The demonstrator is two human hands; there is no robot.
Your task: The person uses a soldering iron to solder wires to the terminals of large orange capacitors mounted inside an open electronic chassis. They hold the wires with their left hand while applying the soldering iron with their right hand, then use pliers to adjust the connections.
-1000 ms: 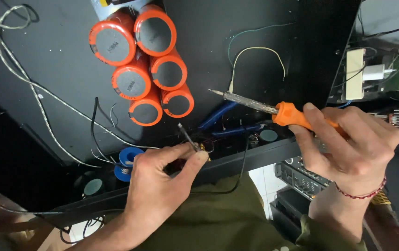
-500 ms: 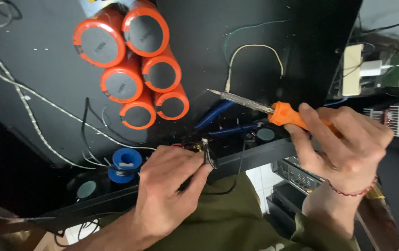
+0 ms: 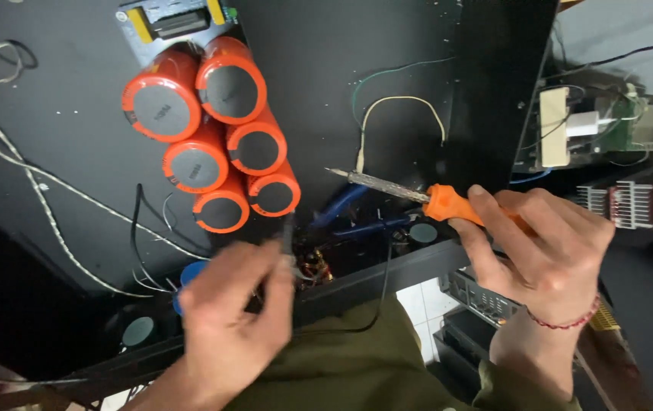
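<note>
Black worktop (image 3: 418, 61) fills the view. Right hand (image 3: 539, 243) grips an orange-handled soldering iron (image 3: 418, 196); keep its tip steady. Left hand (image 3: 231, 320) pinches a thin dark wire (image 3: 288, 236); hold it still.

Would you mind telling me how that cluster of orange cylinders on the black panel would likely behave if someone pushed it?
The orange cylinders look like rigid cans, so they would probably not flex. Six stand packed side by side, touching, so a push would likely shift them together, if at all. They may be fixed to the black panel; the mounting is hidden. They seem bulky, so probably heavy for their size.
</note>
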